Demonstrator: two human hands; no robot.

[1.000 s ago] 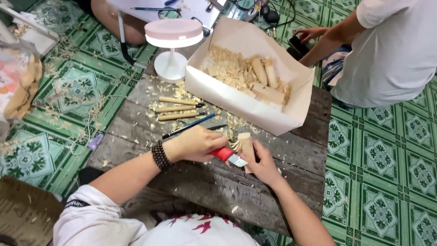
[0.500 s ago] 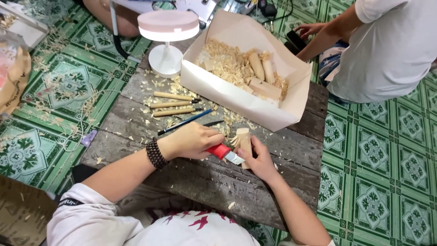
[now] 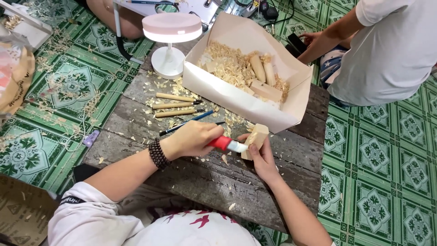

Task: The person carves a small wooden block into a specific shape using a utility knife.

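Observation:
My left hand (image 3: 193,139), with a dark bead bracelet on its wrist, grips a red-handled carving knife (image 3: 226,144). The blade rests against a small pale wooden block (image 3: 256,137). My right hand (image 3: 261,157) holds that block from below, upright on the dark wooden table (image 3: 200,177). Both hands sit near the middle of the table, just in front of the white cardboard box (image 3: 236,98).
The box holds wood shavings and several cut wood pieces. Three wooden-handled tools (image 3: 175,105) and a blue pencil (image 3: 186,123) lie left of my hands. A pink-topped lamp (image 3: 170,41) stands at the back. Another person in a white shirt (image 3: 387,50) sits at the right.
The view has shifted slightly. My hands stay together on the block, and the knife blade has pushed a little further along the wood.

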